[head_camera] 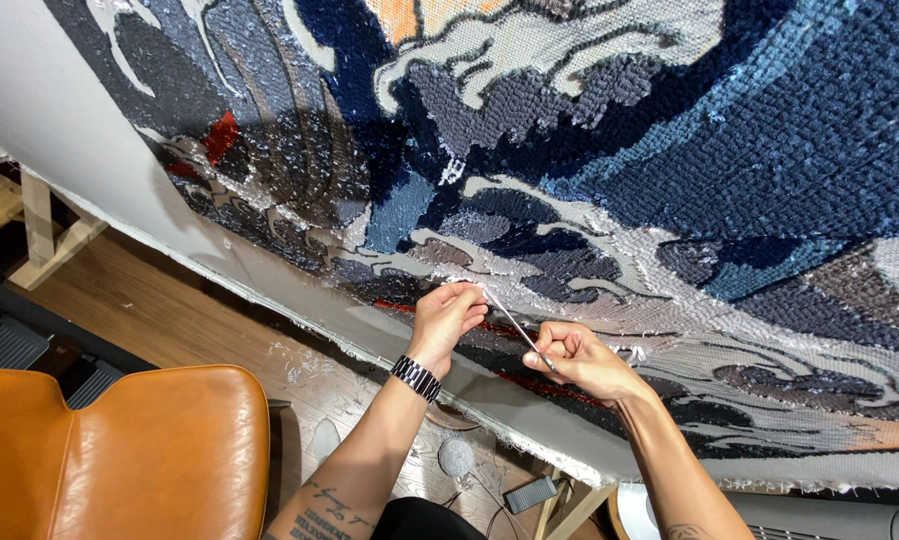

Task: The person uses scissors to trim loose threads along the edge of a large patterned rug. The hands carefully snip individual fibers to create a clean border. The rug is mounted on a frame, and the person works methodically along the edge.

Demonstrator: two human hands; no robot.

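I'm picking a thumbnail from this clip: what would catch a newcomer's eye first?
First, the huge tufted tapestry in dark blue, grey and white swirls, stretched on a slanting frame and filling most of the view. Low at its centre, the left hand pinches the fabric, while the right hand holds a thin metal tool against it. An orange leather chair glows at bottom left.

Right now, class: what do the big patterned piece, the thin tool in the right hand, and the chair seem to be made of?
Patterned piece: seemingly yarn on woven cloth, rows of soft loops, pale weave at the edge. Thin tool, held by the right hand: probably metal, slim and shiny. Chair: leather or imitation, smooth orange sheen with a seam.
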